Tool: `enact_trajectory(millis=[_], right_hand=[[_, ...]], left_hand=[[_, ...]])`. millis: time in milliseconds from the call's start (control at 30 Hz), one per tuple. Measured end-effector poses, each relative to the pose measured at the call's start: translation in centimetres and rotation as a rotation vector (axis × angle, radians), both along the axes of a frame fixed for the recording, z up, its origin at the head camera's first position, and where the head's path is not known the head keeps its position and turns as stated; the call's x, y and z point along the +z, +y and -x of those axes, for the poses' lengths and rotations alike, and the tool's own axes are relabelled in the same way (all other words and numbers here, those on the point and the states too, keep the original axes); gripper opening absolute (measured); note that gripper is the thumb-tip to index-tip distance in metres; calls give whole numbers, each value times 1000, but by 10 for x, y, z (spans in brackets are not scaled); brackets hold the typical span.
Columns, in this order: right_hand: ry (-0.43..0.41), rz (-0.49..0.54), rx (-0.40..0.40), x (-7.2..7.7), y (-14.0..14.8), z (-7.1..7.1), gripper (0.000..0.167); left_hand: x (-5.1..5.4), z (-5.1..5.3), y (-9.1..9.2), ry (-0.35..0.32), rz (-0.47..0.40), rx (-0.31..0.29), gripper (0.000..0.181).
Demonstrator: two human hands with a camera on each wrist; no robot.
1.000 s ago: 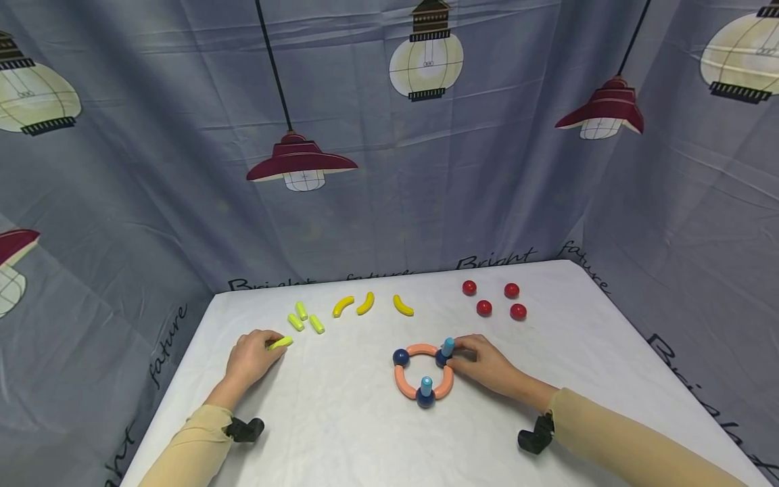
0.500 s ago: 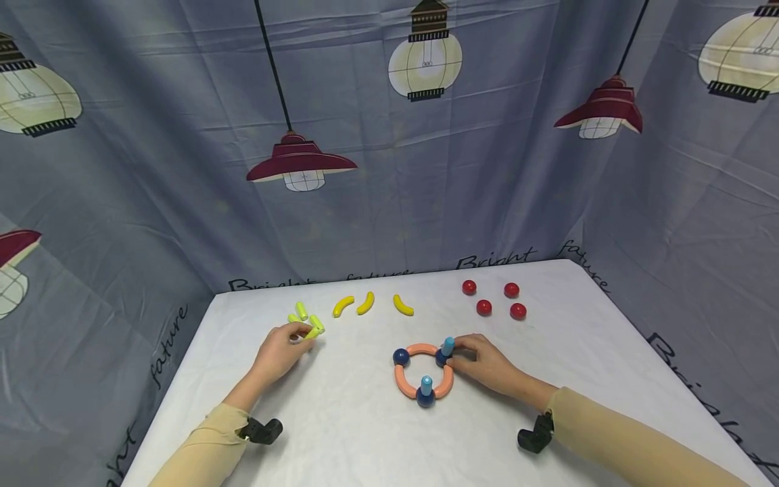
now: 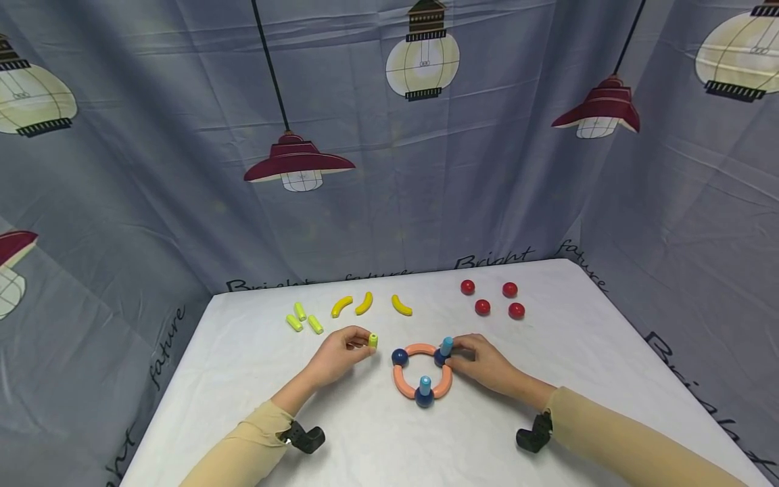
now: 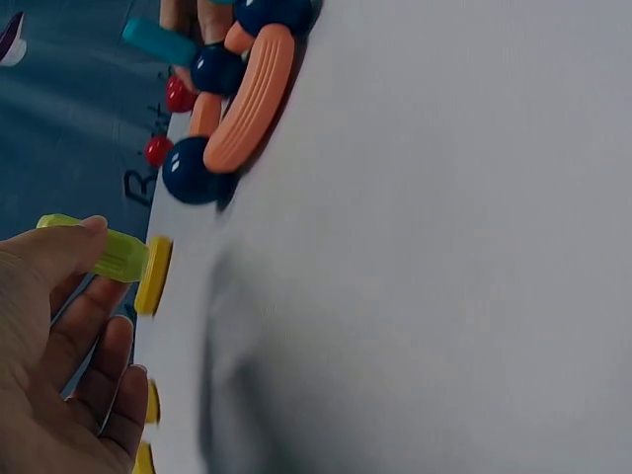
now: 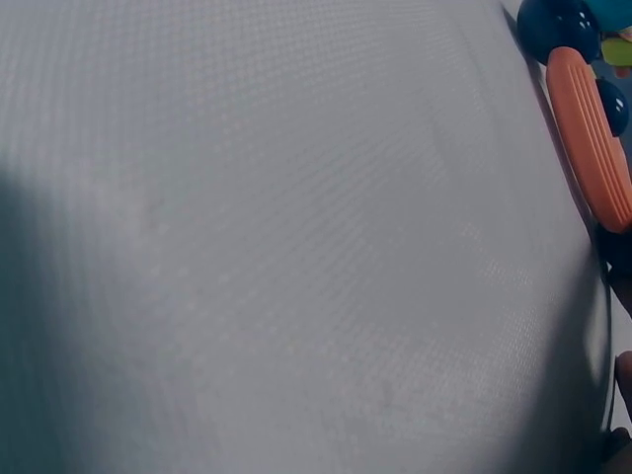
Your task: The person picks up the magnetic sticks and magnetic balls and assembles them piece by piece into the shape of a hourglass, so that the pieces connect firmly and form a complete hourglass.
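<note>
My left hand (image 3: pixel 341 353) pinches a short lime-green rod (image 3: pixel 373 340) upright between thumb and fingers, above the table and left of a toy ring. In the left wrist view, the thumb presses on this ribbed rod (image 4: pixel 120 255). The ring joins orange curved rods (image 3: pixel 404 382) with dark blue balls, among them the left ball (image 3: pixel 399 357) with its top bare. Light blue rods stand on the front ball (image 3: pixel 424 398) and the right-hand ball. With its fingertips, my right hand (image 3: pixel 487 364) holds the right-hand ball (image 3: pixel 440 359), beside its light blue rod (image 3: pixel 447 345).
Several red balls (image 3: pixel 483 308) lie at the back right of the white table (image 3: pixel 365 433). Yellow curved rods (image 3: pixel 401 306) lie along the back middle, and lime-green rods (image 3: pixel 315 324) further left. A patterned curtain (image 3: pixel 377 223) hangs behind.
My left hand has carried the lime-green rod rightward from near the loose green rods toward the ring, turning it from lying to upright. My right hand has stayed at the ring.
</note>
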State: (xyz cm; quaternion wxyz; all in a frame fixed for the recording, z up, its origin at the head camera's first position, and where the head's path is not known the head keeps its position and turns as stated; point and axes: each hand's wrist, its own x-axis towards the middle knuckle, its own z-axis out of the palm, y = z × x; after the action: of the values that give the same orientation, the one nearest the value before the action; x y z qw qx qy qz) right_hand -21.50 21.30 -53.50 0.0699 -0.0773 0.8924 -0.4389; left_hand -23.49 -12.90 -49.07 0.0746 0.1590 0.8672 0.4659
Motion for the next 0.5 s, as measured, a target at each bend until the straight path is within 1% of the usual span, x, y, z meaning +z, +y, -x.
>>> enact_trajectory(millis=[67,167,300,500], right_hand=[[-1,3,0,0,0,0,34],[0,2,-1,-1,0,-1,34],[-4,4,-7,0,-1,-1,34],[0,-2,-11,1,-1,-2,33]], left_hand=[[-1,0,7,-2,-14,-27,28],[-1,0,17,3,-23,-50,29],[0,0,27,4,-36,-63,29],[1,1,36,8,-57,-78,29]])
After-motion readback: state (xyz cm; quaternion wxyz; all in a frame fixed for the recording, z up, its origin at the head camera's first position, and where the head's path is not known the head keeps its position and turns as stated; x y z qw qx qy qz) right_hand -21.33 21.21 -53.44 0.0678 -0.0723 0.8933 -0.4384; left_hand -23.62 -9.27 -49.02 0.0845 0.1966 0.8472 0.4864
